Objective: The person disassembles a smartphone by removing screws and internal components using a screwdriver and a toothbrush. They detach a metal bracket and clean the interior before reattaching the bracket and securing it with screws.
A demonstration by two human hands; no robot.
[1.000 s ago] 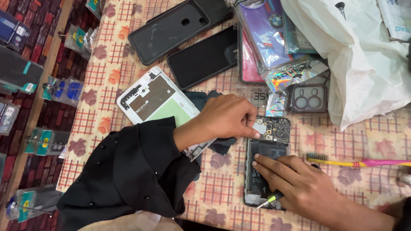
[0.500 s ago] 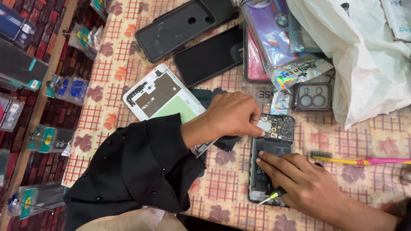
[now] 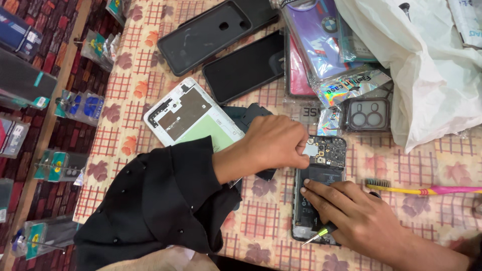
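Keep your right hand (image 3: 364, 221) flat on the opened phone (image 3: 319, 188), its screwdriver (image 3: 321, 233) tucked under, while your left hand (image 3: 273, 143) pinches the small metal plate (image 3: 310, 149) at the far end

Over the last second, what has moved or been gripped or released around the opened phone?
Very little. The left hand keeps pinching a small silver part at the top of the opened black phone. The right hand still presses on the battery, green-tipped screwdriver under it. The white phone frame and yellow-pink toothbrush lie unchanged.
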